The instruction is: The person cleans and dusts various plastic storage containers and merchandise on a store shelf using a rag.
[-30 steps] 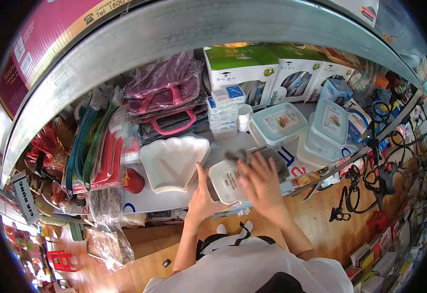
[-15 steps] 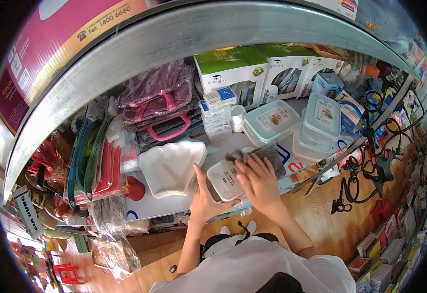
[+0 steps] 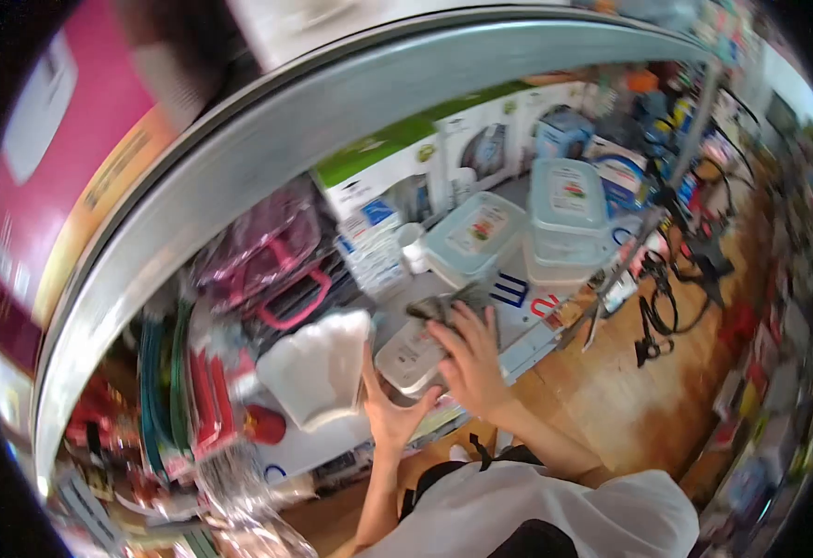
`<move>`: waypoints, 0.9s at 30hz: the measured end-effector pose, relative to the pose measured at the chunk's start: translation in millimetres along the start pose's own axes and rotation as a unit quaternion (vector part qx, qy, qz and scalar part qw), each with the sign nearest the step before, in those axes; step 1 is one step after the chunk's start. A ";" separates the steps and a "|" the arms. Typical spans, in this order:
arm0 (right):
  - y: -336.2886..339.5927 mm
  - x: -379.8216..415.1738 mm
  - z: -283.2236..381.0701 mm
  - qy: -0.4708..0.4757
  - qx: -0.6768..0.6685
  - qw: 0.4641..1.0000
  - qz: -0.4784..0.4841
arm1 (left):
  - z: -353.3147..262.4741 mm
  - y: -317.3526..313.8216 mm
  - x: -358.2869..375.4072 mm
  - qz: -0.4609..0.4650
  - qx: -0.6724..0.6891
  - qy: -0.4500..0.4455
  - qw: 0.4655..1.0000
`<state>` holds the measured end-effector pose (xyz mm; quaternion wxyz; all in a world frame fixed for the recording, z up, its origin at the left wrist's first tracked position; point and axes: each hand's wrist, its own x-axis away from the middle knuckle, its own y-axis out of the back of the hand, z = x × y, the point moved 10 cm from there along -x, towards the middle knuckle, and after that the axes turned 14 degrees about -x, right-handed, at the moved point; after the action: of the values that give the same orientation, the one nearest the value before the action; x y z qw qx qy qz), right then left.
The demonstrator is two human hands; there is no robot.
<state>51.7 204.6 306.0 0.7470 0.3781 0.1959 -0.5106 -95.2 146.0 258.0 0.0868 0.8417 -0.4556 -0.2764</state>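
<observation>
My right hand [image 3: 471, 367] presses a grey cloth [image 3: 482, 299] with its fingers, at the right end of a lidded white plastic container [image 3: 408, 358]. Bunched cloth lies over the far edge of the lid. My left hand [image 3: 392, 414] is spread, thumb along the container's near side and index finger pointing up past its left side. Close to that index finger stands a white scallop-edged dish [image 3: 309, 377], seemingly stacked. Behind the cloth sits a clear food box with a pale blue lid [image 3: 476, 232]; more such boxes [image 3: 569, 200] are stacked to its right.
A metal shelf edge [image 3: 350, 88] arches overhead. Behind are boxed goods with green tops [image 3: 378, 153] and pink-handled bags in plastic [image 3: 262, 246]. A red cylinder [image 3: 264, 424] stands at left. Black cables and clips [image 3: 662, 293] hang at right over the wooden floor [image 3: 574, 405].
The view has tilted and blurred, so the shelf appears rotated. My right hand and the cloth stay at the container's right end; my left hand remains spread beside it.
</observation>
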 end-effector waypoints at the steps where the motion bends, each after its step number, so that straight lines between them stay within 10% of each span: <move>1: -8.2 1.5 8.1 0.012 0.004 1.000 -0.011 | 8.7 -0.8 -1.1 -0.002 0.008 -0.018 1.000; 7: -61.2 32.8 44.2 0.033 -0.109 0.992 0.044 | 66.5 7.3 12.0 -0.001 0.048 0.058 0.997; 13: -26.9 14.4 21.3 -0.016 -0.008 0.995 -0.094 | 32.2 6.2 2.9 0.035 0.004 0.051 0.998; 18: -78.1 35.1 65.1 0.032 -0.054 0.998 0.013 | 139.6 -1.7 20.9 -0.026 0.309 0.092 0.946; 22: -45.1 27.6 25.3 0.000 0.029 0.996 -0.089 | 32.9 1.9 1.5 0.051 0.034 0.029 0.998; 27: -12.8 16.8 9.0 -0.036 -0.002 0.980 -0.197 | 22.1 4.9 -0.4 0.012 0.013 -0.020 1.000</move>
<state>45.9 184.9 295.7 0.6389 0.3118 0.2408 -0.6608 -110.9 145.9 241.8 0.0699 0.8317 -0.4707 -0.2861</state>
